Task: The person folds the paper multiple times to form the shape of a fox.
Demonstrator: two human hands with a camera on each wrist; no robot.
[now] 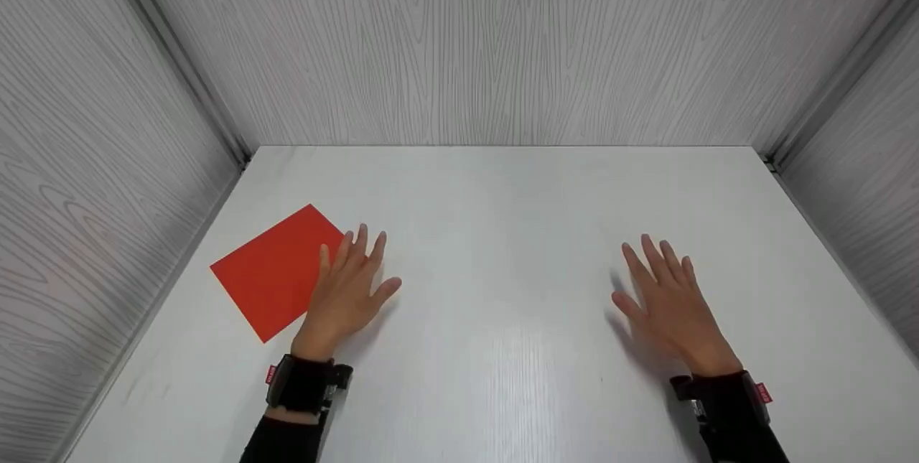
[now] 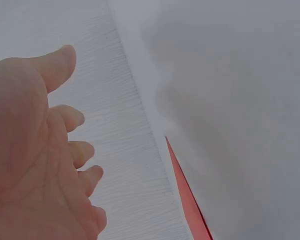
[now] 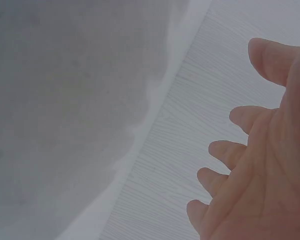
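From my head view I see a flat, plain red sheet [image 1: 276, 280] with straight edges, lying askew on the left part of the white tabletop [image 1: 502, 269]. Three of its corners show; my left hand [image 1: 350, 291] hovers over its right side and hides the rest. That hand's fingers are spread, thumb out, holding nothing. My right hand [image 1: 671, 305] is likewise spread and without a load, raised over the tabletop well apart from the sheet.

A broad stretch of white surface runs between my hands. The grained left wall [image 1: 72, 161] stands near the sheet's left corner, a strip of tabletop between them; the back wall [image 1: 488, 47] rises beyond the far edge.

My left wrist view adds the palm and shows the sheet only as a thin red wedge. My right wrist view gives me palm and fingertips from below.
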